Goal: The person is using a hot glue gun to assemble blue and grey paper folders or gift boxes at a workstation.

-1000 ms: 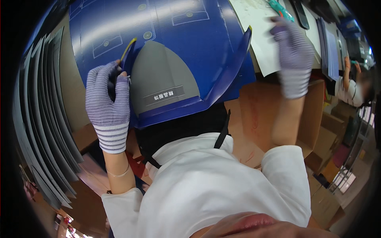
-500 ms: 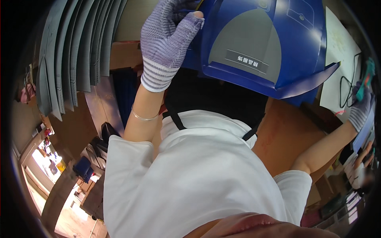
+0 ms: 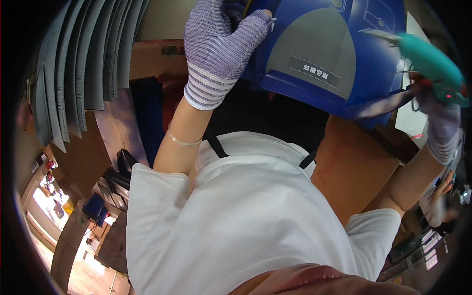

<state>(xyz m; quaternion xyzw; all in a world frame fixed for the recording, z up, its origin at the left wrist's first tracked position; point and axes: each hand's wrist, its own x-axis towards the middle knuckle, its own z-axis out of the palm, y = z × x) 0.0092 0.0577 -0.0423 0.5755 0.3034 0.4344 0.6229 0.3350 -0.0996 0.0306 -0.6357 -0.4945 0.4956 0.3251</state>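
A glossy blue printed box [image 3: 339, 98] with a grey arch-shaped panel and drawn pockets is at the top centre, its near flap spread outward. My left hand [image 3: 211, 54], in a striped purple-and-white knitted glove, is closed at the box's left edge; its thumb tip is bare and its other fingers are partly hidden. At the right, my gloved right hand [image 3: 442, 118] grips a teal hand tool [image 3: 427, 59] with a pale pointed tip, blurred by motion. The tool's tip is over the right part of the box; whether it touches cannot be seen.
Several grey sheets [image 3: 91, 59] hang in a row at the upper left. Brown cardboard [image 3: 351, 162] is below the box, and a white surface [image 3: 410, 113] lies beyond it at the right. Another person's hand [image 3: 446, 183] shows at the far right.
My right hand has brought the teal tool up and leftward from the white surface to over the box's right side. My left hand and the box have shifted slightly right.
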